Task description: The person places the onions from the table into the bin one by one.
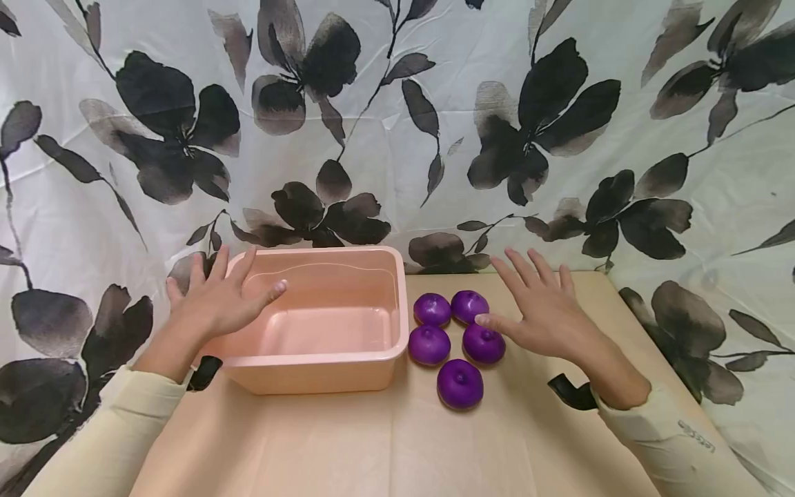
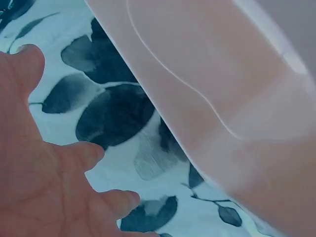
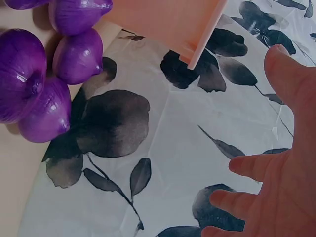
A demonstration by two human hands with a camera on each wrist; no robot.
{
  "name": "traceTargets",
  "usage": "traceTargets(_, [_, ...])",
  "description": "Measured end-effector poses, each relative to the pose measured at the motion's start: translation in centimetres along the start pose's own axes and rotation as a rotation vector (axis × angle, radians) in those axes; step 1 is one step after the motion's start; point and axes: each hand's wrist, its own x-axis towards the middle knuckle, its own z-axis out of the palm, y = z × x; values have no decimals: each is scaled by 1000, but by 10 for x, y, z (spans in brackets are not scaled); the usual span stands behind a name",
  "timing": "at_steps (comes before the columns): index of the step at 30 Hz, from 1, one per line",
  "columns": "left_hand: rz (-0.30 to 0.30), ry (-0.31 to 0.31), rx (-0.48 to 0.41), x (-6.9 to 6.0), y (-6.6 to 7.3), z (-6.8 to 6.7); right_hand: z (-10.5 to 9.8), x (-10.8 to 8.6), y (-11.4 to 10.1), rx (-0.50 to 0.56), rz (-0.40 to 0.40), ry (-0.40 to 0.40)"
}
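Fingers spread, my left hand (image 1: pixel 220 304) hovers over the left side of a pink plastic tub (image 1: pixel 310 360); it holds nothing. To the tub's right, several purple onions (image 1: pixel 460 384) sit in a cluster on the table. My right hand (image 1: pixel 543 310) is held above the right edge of that cluster, palm down and fingers apart, with the thumb overlapping one onion (image 1: pixel 484 344) in the head view. Whether the thumb touches it I cannot tell. The right wrist view shows glossy onions (image 3: pixel 79 57) at upper left, away from the spread fingers.
The light wooden table (image 1: pixel 397 442) reaches back to a white cloth (image 1: pixel 397 152) printed with dark flowers, hanging behind and at both sides. Black bands (image 1: pixel 571 392) are on both wrists, beside cream sleeves.
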Motion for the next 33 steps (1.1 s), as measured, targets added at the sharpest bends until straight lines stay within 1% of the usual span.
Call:
traceTargets(7, [-15,19,18,-1,-17,2,5,-6,3,0,-14,6])
traceTargets(14, [-43,20,-6,-4,-28,2,11,-10,9,8,-19,5])
traceTargets(19, [-57,13,10,-5,-36,2,15,-12,12,15,-10,-1])
traceTargets(21, [-63,20,22,-5,-40,2,17,-12,13,13,-9,-1])
traceTargets(25, [-54,30,28,-1,-46,3,18,-16,14,6,7,-3])
traceTargets(27, [-50,23,21,-1,-52,4,21,-17,15,5,15,-7])
traceTargets(33, [-37,-27,17,-1,-73,3,31,-20,14,7,34,-23])
